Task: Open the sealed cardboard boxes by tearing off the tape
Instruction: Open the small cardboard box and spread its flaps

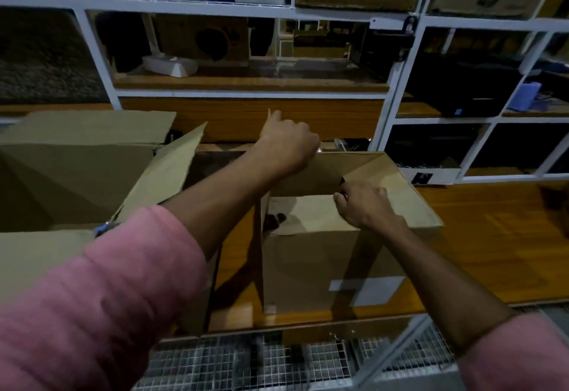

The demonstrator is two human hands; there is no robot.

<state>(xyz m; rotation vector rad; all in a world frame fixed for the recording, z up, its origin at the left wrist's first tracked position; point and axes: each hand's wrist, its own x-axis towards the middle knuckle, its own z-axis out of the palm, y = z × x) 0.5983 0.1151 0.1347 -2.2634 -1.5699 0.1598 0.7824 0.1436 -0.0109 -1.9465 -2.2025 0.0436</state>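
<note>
Two cardboard boxes stand on the wooden workbench [480, 255] before me, in front of a white metal rack [397, 89] stacked with more cartons. My hands work on the smaller box [311, 267], which sits upright near the bench's front edge, its longer side running away from me and slightly to the right, a white label [369, 290] on its near face. My left hand [288, 147] is raised above the box's far left corner, curled into a loose fist with the thumb and a finger pinched together; a thin pale strip rises from the pinch, likely tape, though the blur keeps me from being sure. My right hand [363, 203] is closed over the inner edge of the top flap [397, 187], fingers bent down around the cardboard near the middle seam, where a dark gap shows between the flaps. To my left, the larger box [70, 175] stands already open, one flap [163, 169] angled up and leaning toward the smaller box, another folded back toward the rack. My pink sleeves [101, 307] are pushed up, both forearms bare. Wire mesh [246, 363] shows below the bench's front edge.
</note>
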